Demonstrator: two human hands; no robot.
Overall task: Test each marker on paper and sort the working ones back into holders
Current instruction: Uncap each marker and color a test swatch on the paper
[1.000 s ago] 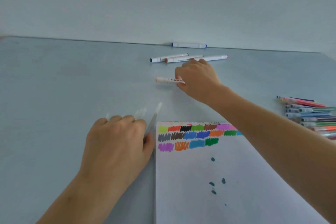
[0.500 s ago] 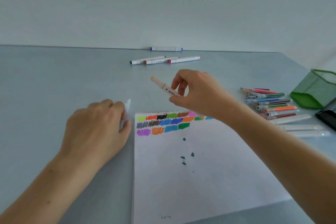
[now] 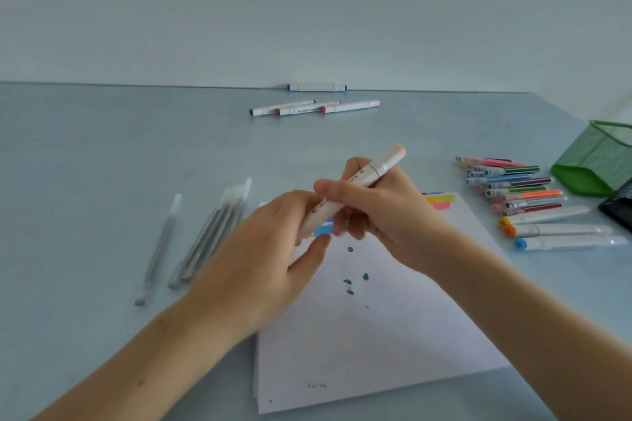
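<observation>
Pale blue-grey table [image 3: 102, 164] filling the frame from the far wall down to the bottom edge. White paper [image 3: 376, 335] lying lower centre, speckled with a few teal dots, colour swatches peeking out along its upper edge behind the hands. Left hand [image 3: 260, 270] coming in from the lower left, fingers curled round the lower end of the marker [image 3: 362, 181]. Right hand [image 3: 379, 215] coming in from the lower right, thumb and fingers gripping the same marker at mid-barrel. Marker white-bodied, tilted up toward the upper right, pale peach cap at its top end, small dark print along the barrel, held above the paper at frame centre. Green mesh holder [image 3: 595, 161] tipped on its side at the right edge. Heap of slim coloured pens [image 3: 513, 184] just left of it, three thicker white markers [image 3: 564, 232] below them. Grey pens [image 3: 208, 236] lying centre left. Three white markers [image 3: 314, 108] in a row upper centre, one more [image 3: 316, 87] against the wall.
</observation>
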